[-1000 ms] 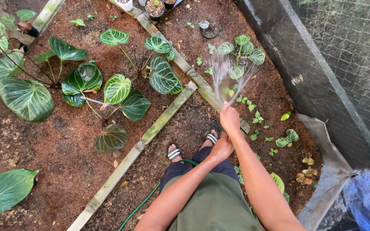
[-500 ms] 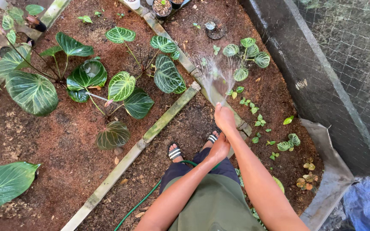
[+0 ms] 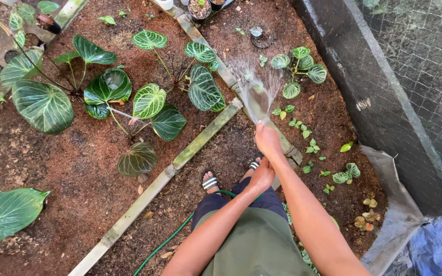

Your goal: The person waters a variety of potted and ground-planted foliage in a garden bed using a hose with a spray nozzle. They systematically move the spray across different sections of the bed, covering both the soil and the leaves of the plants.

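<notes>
The right hand is stretched forward and closed around the end of the green hose, though the nozzle itself is hidden under the fingers. A fan of water spray fans out from it over the bamboo border toward the small veined plants in the far-right bed. The left hand is clamped on the hose just behind, above the sandalled feet. Large heart-shaped leaves fill the left bed.
</notes>
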